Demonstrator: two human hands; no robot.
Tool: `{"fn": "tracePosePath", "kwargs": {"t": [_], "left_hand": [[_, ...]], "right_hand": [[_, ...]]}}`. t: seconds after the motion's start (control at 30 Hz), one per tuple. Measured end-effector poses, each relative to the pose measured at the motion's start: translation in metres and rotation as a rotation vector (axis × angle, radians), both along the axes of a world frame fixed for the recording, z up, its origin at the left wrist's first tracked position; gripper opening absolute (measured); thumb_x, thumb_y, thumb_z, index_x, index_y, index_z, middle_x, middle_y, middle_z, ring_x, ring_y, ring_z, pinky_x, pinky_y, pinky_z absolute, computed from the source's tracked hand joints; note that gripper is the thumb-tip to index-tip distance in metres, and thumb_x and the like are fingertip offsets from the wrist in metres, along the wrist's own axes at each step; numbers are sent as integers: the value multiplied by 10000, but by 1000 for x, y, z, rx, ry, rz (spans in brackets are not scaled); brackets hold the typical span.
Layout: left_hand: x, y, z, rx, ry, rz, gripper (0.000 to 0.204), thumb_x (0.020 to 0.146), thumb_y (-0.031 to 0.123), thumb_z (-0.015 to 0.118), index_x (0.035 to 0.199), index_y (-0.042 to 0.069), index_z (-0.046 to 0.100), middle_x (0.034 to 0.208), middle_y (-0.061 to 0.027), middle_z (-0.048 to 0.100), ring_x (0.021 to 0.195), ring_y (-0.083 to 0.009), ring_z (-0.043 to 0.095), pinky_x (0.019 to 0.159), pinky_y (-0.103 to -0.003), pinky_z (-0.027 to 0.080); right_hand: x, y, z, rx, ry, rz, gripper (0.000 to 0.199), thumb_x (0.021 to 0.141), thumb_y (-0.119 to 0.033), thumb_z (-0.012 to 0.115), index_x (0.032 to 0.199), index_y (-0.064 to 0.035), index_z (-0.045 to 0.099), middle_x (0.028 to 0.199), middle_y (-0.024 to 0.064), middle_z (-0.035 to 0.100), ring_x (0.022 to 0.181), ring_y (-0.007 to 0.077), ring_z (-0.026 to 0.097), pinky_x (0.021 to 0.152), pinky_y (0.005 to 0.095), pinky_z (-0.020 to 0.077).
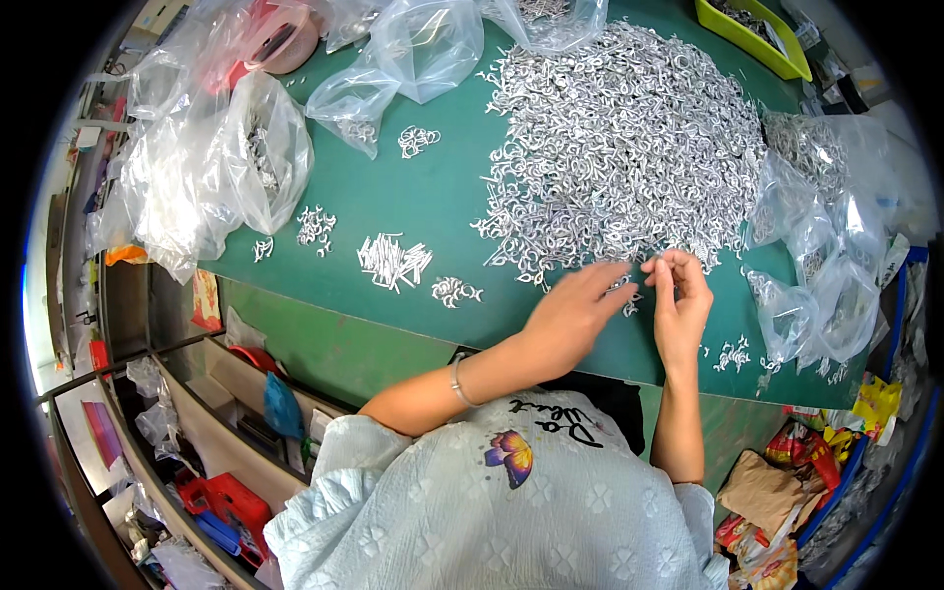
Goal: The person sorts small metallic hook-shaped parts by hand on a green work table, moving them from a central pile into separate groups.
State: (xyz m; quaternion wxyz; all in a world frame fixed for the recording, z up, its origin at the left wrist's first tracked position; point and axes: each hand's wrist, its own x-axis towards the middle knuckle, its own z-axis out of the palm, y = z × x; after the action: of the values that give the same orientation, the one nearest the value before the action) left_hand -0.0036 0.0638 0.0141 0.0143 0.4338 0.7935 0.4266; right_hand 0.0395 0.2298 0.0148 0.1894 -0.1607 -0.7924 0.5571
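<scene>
A broad heap of small silver metal pieces (624, 138), many with looped or hooked shapes, lies on a green tabletop (452, 197). My left hand (578, 307), with a bracelet at the wrist, reaches across the heap's near edge. Its fingers are stretched out and spread, and a few metal pieces (620, 283) show between them. Close by, its fingertips nearly meeting the left ones, my right hand (681, 307) is raised with bent fingers drawn in to the thumb. Whatever sits in that pinch is too small to make out.
Left of my hands lie small groups: curved pieces (454, 291), straight pins (393, 262), hooked pieces (316, 229) and rings (419, 141). Clear plastic bags (265, 147) crowd the far left; more bags (826, 275) lie right. A yellow-green tray (752, 37) stands far right. Open drawers (221, 403) sit below.
</scene>
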Motion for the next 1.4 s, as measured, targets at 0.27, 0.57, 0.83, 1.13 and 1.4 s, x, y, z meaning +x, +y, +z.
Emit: {"fn": "tracePosePath", "kwargs": {"t": [0.27, 0.57, 0.83, 1.13, 1.4], "left_hand": [[-25, -40, -6, -210, 88, 357, 329, 802, 30, 673, 1124, 69, 617, 1174, -83, 553, 1092, -275, 519, 873, -399, 381], [-30, -30, 3, -207, 85, 387, 357, 805, 71, 684, 1154, 73, 608, 1201, -79, 547, 1115, -288, 501, 876, -415, 369], [-8, -33, -10, -224, 136, 98, 382, 746, 5, 647, 1123, 66, 636, 1250, -81, 562, 1148, -275, 512, 887, -415, 367], [-45, -20, -4, -233, 160, 395, 339, 819, 32, 660, 1149, 96, 623, 1226, -85, 547, 1104, -286, 512, 899, -421, 360], [-35, -31, -9, -233, 140, 193, 268, 814, 5, 647, 1075, 64, 640, 1205, -84, 572, 1122, -293, 513, 902, -407, 380]], "right_hand": [[5, -14, 11, -37, -232, 409, 50, 941, 21, 498, 969, 8, 537, 1179, 111, 668, 799, 88, 592, 708, 231, 477], [-9, 7, 9, 211, -46, 121, 65, 894, 16, 554, 958, 14, 565, 1225, 167, 635, 1057, 276, 632, 861, 339, 491], [10, -2, 26, 568, -158, 508, 35, 870, 3, 584, 876, -22, 561, 1224, 111, 628, 1270, 319, 501, 1102, 494, 273], [4, 22, 12, 163, -135, -87, 109, 899, 2, 574, 975, -1, 652, 778, 113, 663, 644, 239, 614, 631, 320, 486], [-9, 18, 4, 634, -269, 14, 157, 871, -90, 656, 1018, -38, 656, 728, 156, 665, 659, 335, 630, 636, 415, 492]]}}
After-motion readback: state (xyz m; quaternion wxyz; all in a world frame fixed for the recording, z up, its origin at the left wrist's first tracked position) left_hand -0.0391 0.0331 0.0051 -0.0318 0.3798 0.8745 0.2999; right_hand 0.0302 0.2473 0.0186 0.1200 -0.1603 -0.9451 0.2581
